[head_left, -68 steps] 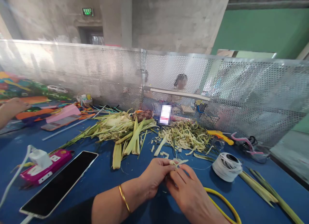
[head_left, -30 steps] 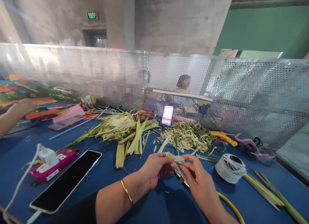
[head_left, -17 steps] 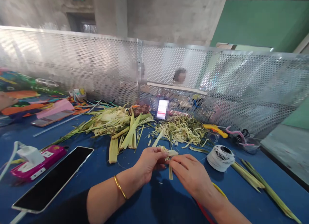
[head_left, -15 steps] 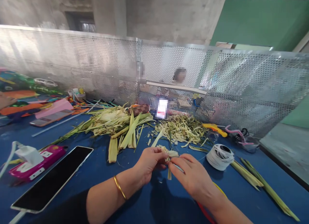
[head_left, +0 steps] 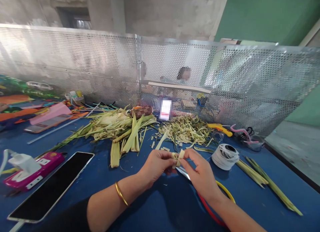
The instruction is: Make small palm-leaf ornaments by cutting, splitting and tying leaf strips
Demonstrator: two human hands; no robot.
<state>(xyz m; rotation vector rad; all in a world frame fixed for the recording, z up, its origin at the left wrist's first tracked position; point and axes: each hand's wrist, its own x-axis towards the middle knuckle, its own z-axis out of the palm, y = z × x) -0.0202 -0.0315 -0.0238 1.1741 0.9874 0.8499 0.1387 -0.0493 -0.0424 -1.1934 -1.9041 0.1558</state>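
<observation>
My left hand (head_left: 155, 165) and my right hand (head_left: 200, 173) meet just above the blue table (head_left: 160, 205). Both pinch a small folded piece of pale leaf strip (head_left: 178, 157) between thumb and fingers. A gold bangle (head_left: 121, 193) sits on my left wrist. Under my right hand lie scissors, their silver blade (head_left: 183, 173) pointing left and their red and yellow handles (head_left: 220, 202) trailing behind the wrist. A pile of long green and yellow leaves (head_left: 117, 127) lies beyond my left hand. Cut leaf scraps (head_left: 187, 132) are heaped behind my fingertips.
A black phone (head_left: 50, 187) and a pink power bank (head_left: 32, 170) with a white plug lie at the left. A spool of white cord (head_left: 225, 156) and leaf stalks (head_left: 267, 182) lie at the right. A perforated metal screen (head_left: 100, 65) closes the table's far side; people sit behind it.
The loose strip that hung down between my hands is now folded short into a compact piece. My hands have lifted slightly and pinch it closer together. The view has shifted a little.
</observation>
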